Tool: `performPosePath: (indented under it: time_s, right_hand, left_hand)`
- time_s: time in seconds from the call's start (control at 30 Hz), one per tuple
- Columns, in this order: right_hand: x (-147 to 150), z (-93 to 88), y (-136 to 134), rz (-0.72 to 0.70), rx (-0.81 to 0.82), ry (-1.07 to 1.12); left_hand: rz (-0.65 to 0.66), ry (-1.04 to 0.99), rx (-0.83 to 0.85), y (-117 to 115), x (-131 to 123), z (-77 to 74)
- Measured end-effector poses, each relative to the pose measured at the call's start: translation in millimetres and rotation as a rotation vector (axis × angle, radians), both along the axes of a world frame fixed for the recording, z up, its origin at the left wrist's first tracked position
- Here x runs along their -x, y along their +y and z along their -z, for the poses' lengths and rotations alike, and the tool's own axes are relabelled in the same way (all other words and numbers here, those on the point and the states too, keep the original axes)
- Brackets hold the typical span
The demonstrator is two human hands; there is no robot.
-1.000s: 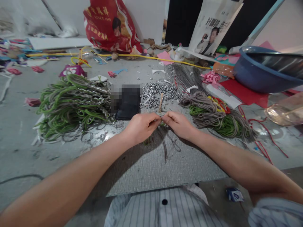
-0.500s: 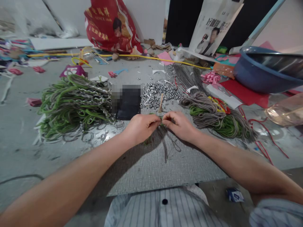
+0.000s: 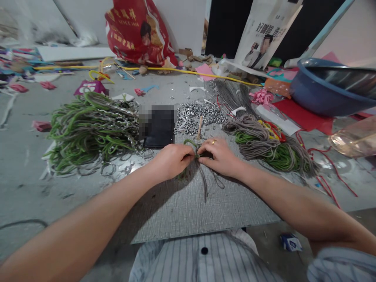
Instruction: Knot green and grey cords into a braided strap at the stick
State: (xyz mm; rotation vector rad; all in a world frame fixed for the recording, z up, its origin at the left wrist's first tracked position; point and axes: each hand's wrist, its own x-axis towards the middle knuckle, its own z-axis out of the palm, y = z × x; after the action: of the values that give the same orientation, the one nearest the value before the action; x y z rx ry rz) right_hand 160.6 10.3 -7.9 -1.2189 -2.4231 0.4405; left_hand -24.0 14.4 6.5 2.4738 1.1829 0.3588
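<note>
My left hand [image 3: 177, 159] and my right hand [image 3: 216, 156] meet at the middle of the grey board, thumbs and fingertips pinched on a green and grey cord [image 3: 205, 184]. Its grey ends trail down toward me, and a green loop [image 3: 189, 141] curls above my left fingers. The exact spot being pinched is partly hidden by the fingertips. A ring shows on one right finger. Just beyond my hands stands a small wooden stick [image 3: 200, 127], with a pile of metal nuts [image 3: 202, 113] behind it.
Left of my hands lie a dark phone-like slab [image 3: 160, 127] and a heap of braided green-grey cords [image 3: 88, 133]. Bundled loose cords [image 3: 273, 145] lie to the right, near red strings [image 3: 329, 172]. A blue basin [image 3: 326, 92] stands at the far right, a red bag [image 3: 138, 35] at the back.
Both hands have shifted slightly left and down. My right fingers have turned so the ring shows, and the green loop above my left fingertips has come into view.
</note>
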Motion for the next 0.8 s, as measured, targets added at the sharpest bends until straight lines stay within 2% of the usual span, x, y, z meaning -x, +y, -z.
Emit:
performPosePath:
  time_s: [0.2,0.37,0.67,0.8]
  right_hand:
    - [-1.8,-2.6,0.1,0.009,0.038,0.03]
    - [-3.2,-3.3,0.1,0.017,0.064,0.052]
    - [-3.9,-0.6,0.5,0.025,0.054,0.069]
    - [-3.8,0.8,-0.5,0.03,-0.028,0.124]
  left_hand:
    - [-0.006,0.076,-0.054,-0.6,-1.7,2.6]
    - [-0.009,0.101,-0.035,-1.2,-2.0,1.5]
    - [-0.063,-0.13,0.01,0.3,-0.7,1.6]
    - [-0.065,-0.178,-0.004,-0.2,-1.0,2.0]
